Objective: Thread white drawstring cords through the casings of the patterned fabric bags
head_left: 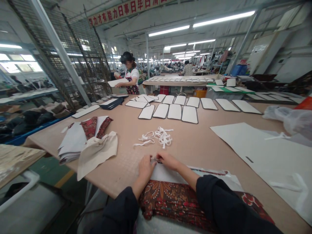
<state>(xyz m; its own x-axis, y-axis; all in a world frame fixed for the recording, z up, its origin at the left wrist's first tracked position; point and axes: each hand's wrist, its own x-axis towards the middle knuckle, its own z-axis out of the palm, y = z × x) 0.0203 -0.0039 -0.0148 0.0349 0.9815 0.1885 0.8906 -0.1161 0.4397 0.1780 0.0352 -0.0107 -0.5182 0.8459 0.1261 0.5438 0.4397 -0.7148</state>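
Observation:
My left hand (145, 168) and my right hand (168, 161) meet at the near edge of the table, fingers closed in a pinch. Between them is the far left corner of a pale-backed fabric piece (165, 174); the exact spot they pinch is small and partly hidden by my fingers. Beneath my forearms lies a folded stack of brown-red patterned fabric (170, 198), its right part covered by my dark sleeve. Just beyond my hands, a loose tangle of white tape strips (163, 136) rests on the table.
Rows of white dark-edged panels (174, 111) lie farther back on the brown table (126, 159). To the left sits a pile of patterned and pale cloth (75, 136); a large white sheet (263, 152) covers the right. Across the table a person (130, 76) holds a white panel.

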